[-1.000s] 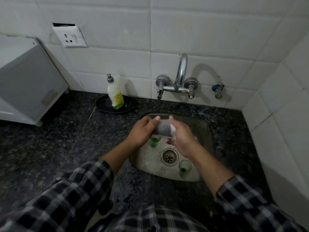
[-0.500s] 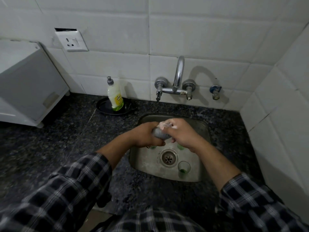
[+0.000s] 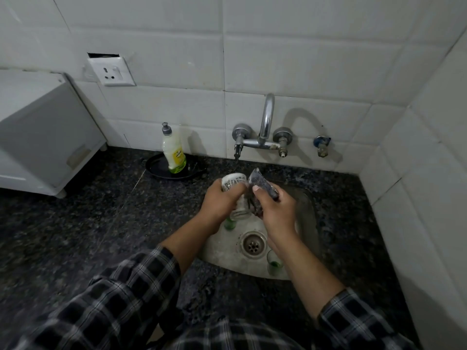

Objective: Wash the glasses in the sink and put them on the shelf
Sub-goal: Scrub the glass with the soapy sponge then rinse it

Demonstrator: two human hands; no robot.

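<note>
Evidently one glass point(image 3: 233, 184) is being gripped by the left hand point(image 3: 219, 201) and scrubbed with a pad point(image 3: 262, 186) clenched in the right hand point(image 3: 276, 213); two other glasses point(image 3: 274, 261) are being left unwashed.

green-tinted glass point(image 3: 274, 264); black-white plaid sleeve point(image 3: 118, 294); speckled dark counter point(image 3: 75, 223).

Dark speckled granite countertop point(image 3: 75, 236) against the tiled wall, with a stainless-steel sink basin point(image 3: 222, 251) sunk into it right of centre. Taken from the round steel drain point(image 3: 252, 245): one small green-tinted glass point(image 3: 274, 263) stands upright on the basin floor at 5 o'clock, just beside it, and a second green glass point(image 3: 230, 224) sits at 10 o'clock, partly hidden. On the stone, from the basin: a round black tray point(image 3: 155, 168) at 10 o'clock by the wall, bearing a yellow-green soap bottle point(image 3: 173, 154), and a white footed cabinet point(image 3: 38, 137) farther out on the same bearing.
</note>
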